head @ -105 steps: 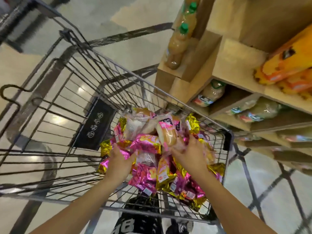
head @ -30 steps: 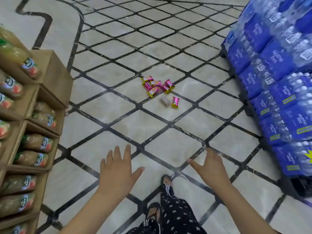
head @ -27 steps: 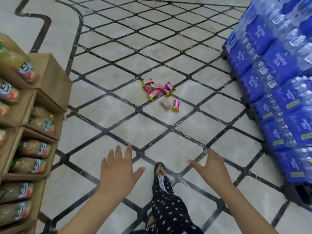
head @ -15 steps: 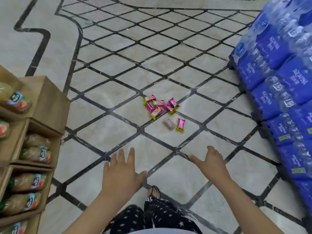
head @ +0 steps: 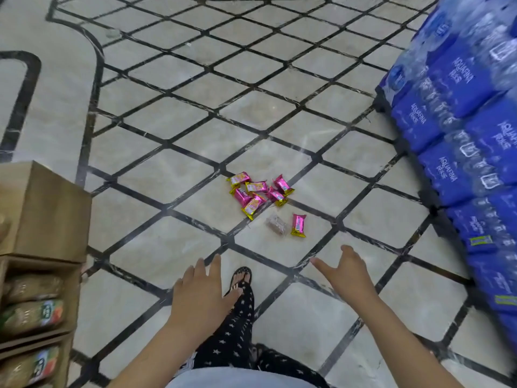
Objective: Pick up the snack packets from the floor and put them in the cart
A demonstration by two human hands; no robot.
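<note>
Pink-and-gold snack packets (head: 258,191) sit in a loose heap on the tiled floor (head: 173,169), pointing every which way. One lone pink packet (head: 298,225) lies nearer us, long axis running straight away from us, with a clear-wrapped packet (head: 276,224) slanted just beside it. All lie ahead of our left hand (head: 200,292) and right hand (head: 347,275), both spread wide and empty.

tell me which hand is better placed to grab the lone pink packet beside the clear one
Probably the right. The right hand, open and empty, hovers nearest the lone pink packet; the left hand, also open, sits farther left.
</note>
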